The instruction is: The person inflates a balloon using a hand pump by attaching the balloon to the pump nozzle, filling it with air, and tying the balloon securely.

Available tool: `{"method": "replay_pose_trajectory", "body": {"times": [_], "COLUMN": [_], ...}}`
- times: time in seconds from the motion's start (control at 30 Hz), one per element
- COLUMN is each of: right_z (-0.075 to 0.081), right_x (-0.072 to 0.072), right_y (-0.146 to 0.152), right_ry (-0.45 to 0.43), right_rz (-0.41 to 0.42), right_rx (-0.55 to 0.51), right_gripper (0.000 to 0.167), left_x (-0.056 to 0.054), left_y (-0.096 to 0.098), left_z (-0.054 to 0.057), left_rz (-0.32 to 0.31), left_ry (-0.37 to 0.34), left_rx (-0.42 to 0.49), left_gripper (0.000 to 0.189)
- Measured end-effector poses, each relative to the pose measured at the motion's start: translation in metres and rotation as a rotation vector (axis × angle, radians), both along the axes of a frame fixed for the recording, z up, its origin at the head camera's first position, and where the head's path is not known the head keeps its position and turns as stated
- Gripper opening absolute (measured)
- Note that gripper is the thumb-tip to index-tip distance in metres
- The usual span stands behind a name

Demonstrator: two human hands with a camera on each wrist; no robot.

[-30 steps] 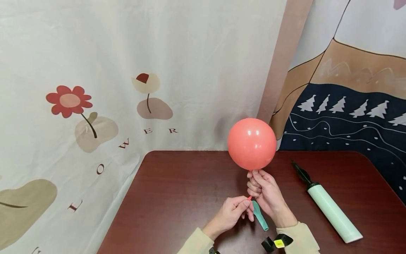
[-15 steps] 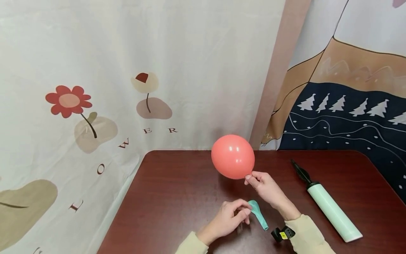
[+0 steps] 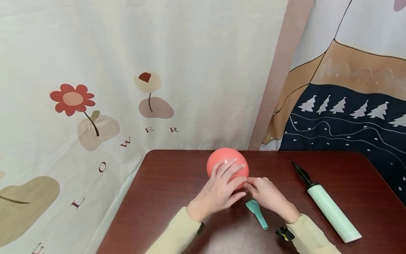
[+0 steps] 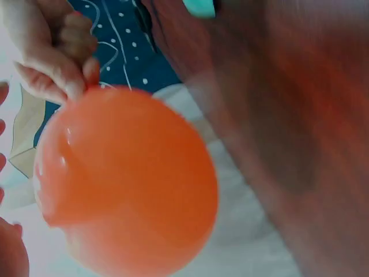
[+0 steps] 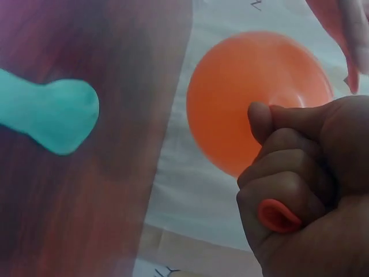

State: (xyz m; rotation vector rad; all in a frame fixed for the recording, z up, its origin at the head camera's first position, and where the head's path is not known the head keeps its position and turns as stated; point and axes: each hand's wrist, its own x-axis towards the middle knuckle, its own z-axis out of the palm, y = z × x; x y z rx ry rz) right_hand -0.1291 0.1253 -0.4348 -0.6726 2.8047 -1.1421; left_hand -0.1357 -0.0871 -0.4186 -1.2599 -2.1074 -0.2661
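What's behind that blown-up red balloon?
Past the red balloon in the head view, you see the brown tabletop and, beyond it, pale printed cloth. Whatever lies directly behind the balloon there is covered, so that can't be seen.

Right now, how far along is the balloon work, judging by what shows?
Done: the red balloon is inflated. In hand: the right hand pinches its neck; the left hand is spread nearby. Probably remaining: tying it, no knot being visible, and inflating the teal balloon, limp on the table.
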Motion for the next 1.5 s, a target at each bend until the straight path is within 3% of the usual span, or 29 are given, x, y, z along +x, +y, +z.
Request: {"method": "replay_pose_trajectory", "body": {"times": [0.33, 0.53, 0.67, 0.83, 0.9, 1.03, 1.13, 1.27, 1.4, 1.5], "right_z": [0.003, 0.005, 0.009, 0.018, 0.020, 0.020, 0.021, 0.024, 0.028, 0.031], "right_x": [-0.005, -0.010, -0.011, -0.014, -0.014, -0.013, -0.012, -0.012, -0.011, -0.009], "right_y": [-0.002, -0.004, -0.007, -0.010, -0.011, -0.016, -0.018, -0.014, -0.008, -0.004], "right_ry": [0.010, 0.038, 0.047, 0.027, 0.053, 0.106, 0.090, 0.071, 0.049, -0.002], "right_rz": [0.072, 0.121, 0.164, 0.203, 0.184, 0.107, 0.052, 0.007, 0.002, 0.031], "right_rx": [0.048, 0.043, 0.017, 0.000, 0.010, 0.031, 0.007, -0.037, -0.050, -0.074], "right_gripper": [0.019, 0.009, 0.019, 0.011, 0.006, 0.019, 0.020, 0.024, 0.030, 0.022], "left_x": [-0.014, -0.018, -0.020, -0.025, -0.026, -0.027, -0.026, -0.029, -0.036, -0.043], "left_y": [0.003, 0.014, 0.017, 0.014, 0.013, 0.012, 0.011, 0.005, -0.005, -0.013], "left_z": [0.021, 0.029, 0.029, 0.029, 0.028, 0.025, 0.024, 0.019, 0.009, 0.001], "left_rz": [0.146, 0.186, 0.196, 0.235, 0.225, 0.204, 0.225, 0.202, 0.139, 0.140], "left_ry": [-0.097, -0.056, -0.006, 0.069, 0.066, 0.049, 0.037, 0.036, 0.123, 0.188], "left_rx": [-0.302, -0.485, -0.550, -0.605, -0.592, -0.504, -0.423, -0.314, -0.220, -0.162], "left_gripper": [0.091, 0.097, 0.102, 0.099, 0.088, 0.042, 0.019, 0.009, 0.007, 0.005]}}
